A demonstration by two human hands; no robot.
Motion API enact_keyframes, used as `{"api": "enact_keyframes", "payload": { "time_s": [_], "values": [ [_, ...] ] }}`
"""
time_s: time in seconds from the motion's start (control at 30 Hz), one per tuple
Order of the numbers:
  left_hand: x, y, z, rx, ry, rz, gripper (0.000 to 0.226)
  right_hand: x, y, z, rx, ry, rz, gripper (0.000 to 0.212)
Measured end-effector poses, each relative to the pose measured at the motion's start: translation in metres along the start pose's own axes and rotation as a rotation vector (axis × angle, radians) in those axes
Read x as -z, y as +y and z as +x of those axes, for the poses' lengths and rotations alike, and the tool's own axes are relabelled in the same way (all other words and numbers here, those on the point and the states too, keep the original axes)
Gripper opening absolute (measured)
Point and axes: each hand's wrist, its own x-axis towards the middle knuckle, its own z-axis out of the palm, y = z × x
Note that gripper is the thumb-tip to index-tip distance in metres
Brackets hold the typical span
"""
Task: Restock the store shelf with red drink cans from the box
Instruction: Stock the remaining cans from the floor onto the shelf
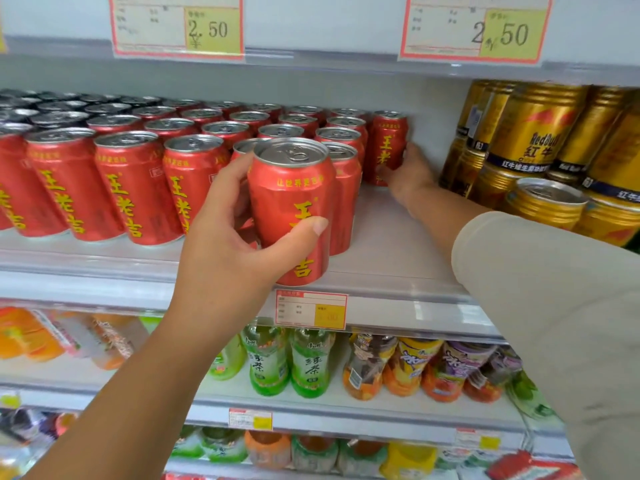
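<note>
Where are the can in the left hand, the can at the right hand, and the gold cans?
Left-hand can (294, 188): head view, on its red front label.
Right-hand can (389, 140): head view, on its upper side wall.
Gold cans (533, 133): head view, on the label of a front upper can.

Red cans (131, 185) with yellow lettering; gold cans (533, 133) with seemingly dark-blue bands.
</note>
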Motion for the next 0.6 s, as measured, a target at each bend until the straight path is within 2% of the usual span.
{"api": "enact_keyframes", "payload": {
  "time_s": [0.13,0.27,0.37,0.47,0.5,0.6],
  "values": [
    [0.001,0.007,0.002,0.043,-0.014,0.008,0.06,0.004,-0.003,-0.003,-0.035,-0.026,-0.014,0.063],
    [-0.002,0.013,-0.001,0.078,0.018,-0.016,0.065,0.016,-0.016,-0.027,-0.096,-0.039,-0.051,0.069],
    [-0.009,0.02,-0.006,0.091,0.034,-0.041,0.071,0.034,-0.036,-0.062,0.007,-0.071,0.022,0.06],
    [-0.026,0.027,-0.012,0.12,0.004,-0.078,0.075,0.063,-0.042,-0.115,0.143,-0.268,0.19,0.045],
    [-0.033,0.028,-0.013,0.124,-0.016,-0.086,0.078,0.077,-0.041,-0.137,0.165,-0.345,0.251,0.047],
    [-0.052,0.027,-0.012,0.121,-0.066,-0.087,0.073,0.116,-0.04,-0.188,0.212,-0.581,0.358,0.071]
  ]
}}
